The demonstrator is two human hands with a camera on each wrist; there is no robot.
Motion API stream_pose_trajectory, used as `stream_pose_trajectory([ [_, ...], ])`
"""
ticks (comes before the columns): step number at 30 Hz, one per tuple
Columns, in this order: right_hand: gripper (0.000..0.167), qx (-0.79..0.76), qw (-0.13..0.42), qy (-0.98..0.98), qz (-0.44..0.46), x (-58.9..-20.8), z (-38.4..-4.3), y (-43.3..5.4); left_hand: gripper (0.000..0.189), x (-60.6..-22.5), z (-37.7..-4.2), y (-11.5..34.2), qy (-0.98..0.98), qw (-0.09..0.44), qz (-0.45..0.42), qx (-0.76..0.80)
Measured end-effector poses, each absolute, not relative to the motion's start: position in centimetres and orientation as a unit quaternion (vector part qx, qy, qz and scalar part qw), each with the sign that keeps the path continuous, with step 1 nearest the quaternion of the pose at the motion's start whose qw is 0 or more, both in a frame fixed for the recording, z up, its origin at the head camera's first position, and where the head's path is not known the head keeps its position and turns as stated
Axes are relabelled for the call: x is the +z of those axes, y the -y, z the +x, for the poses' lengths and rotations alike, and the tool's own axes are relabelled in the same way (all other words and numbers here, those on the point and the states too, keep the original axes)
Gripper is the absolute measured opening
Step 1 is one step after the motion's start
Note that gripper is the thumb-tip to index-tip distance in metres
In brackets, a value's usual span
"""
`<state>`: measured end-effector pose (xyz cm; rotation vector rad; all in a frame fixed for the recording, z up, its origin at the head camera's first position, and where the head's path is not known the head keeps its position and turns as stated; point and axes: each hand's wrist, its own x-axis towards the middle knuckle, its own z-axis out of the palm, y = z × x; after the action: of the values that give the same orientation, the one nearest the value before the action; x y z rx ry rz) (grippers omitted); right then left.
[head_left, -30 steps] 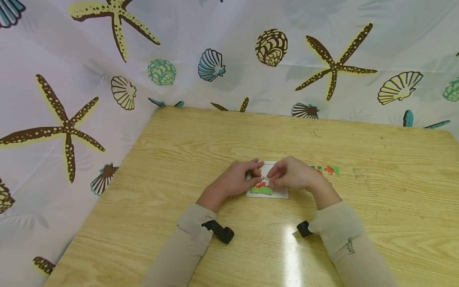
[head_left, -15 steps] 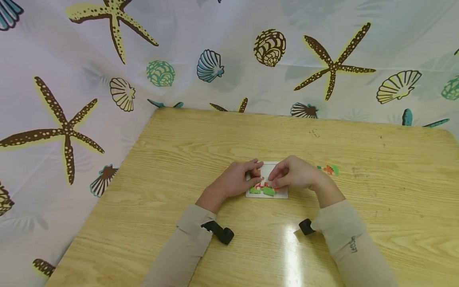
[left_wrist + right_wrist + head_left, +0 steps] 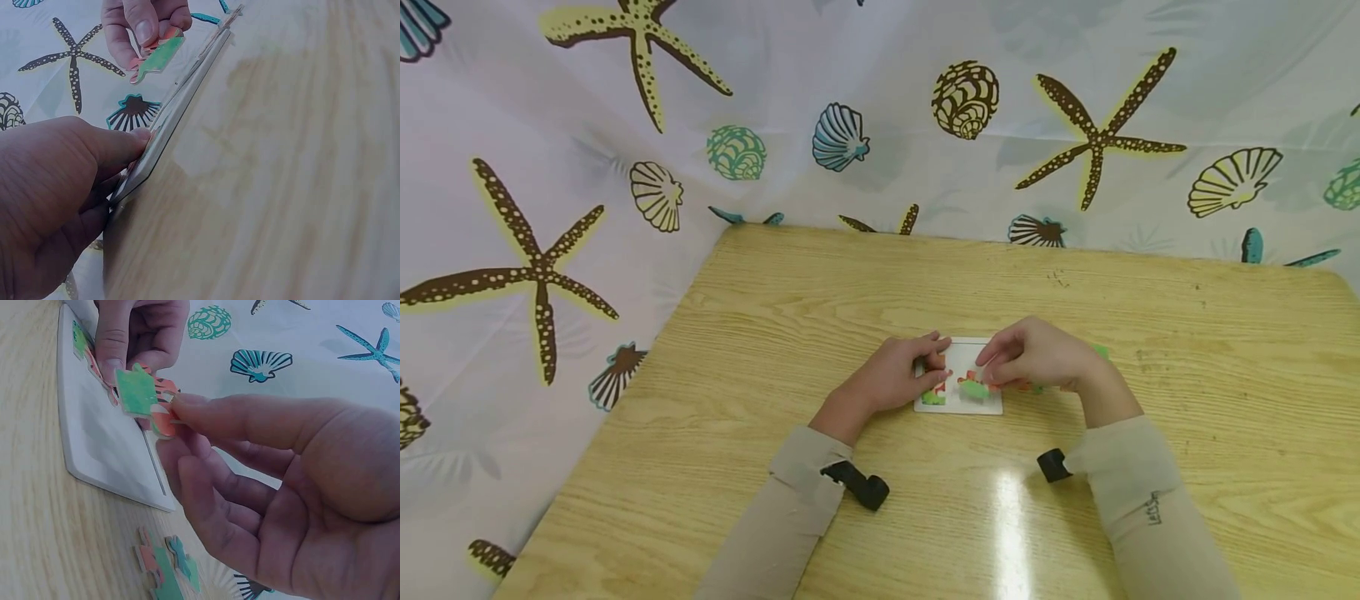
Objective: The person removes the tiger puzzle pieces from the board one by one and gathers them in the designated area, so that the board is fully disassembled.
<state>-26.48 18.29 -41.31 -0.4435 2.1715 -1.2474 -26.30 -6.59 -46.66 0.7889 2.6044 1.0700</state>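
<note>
Puzzle piece (image 3: 135, 392) up in the air, and that's the bit I'm watching on my end. The right hand (image 3: 1041, 360) has it pinched between thumb and fingertips, tilted, over the right part of the white tray (image 3: 961, 357). Left wrist view shows it lifted clear of the tray. Can't tell if it's one piece or two joined; if there's a seam, I'd guess a hard squeeze could pop it apart.

The left hand (image 3: 891, 371) is gripping the tray's left side, thumb on top, over some laid pieces (image 3: 933, 394). Decent anchor, but my worry is the thumb: if it drags sideways, those pieces probably shift with it. And if the grip slackens, a push from the right hand could skate the whole tray across the table (image 3: 925, 517).

Other one I'd flag: the pinch is right on the edge of the piece. Thin card, small contact, so a slight roll of the fingertips might flip or drop it. Coming down at that angle, it'd likely catch a tab on its neighbours.

Also, loose pieces (image 3: 165, 575) lie on the table just off the tray's right side, partly hidden by the right hand from the head view. Lower the wrist carelessly and I reckon they'd get swept.
</note>
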Motion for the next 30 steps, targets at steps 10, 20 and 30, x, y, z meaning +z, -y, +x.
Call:
stream_pose_trajectory([
  [10,0.014,-0.446,0.292,-0.828,-0.172,-41.0,-26.6,-19.1,0.013,-46.6,-26.2,6.6,-0.886,0.103,0.271,0.362],
  [20,0.018,-0.418,0.275,-0.849,-0.168,-40.8,-26.6,-20.2,0.011,-46.6,-26.1,6.6,-0.881,0.111,0.272,0.37],
  [30,0.019,-0.41,0.27,-0.855,-0.17,-40.7,-26.7,-20.8,0.011,-46.6,-26.2,6.7,-0.878,0.114,0.275,0.375],
])
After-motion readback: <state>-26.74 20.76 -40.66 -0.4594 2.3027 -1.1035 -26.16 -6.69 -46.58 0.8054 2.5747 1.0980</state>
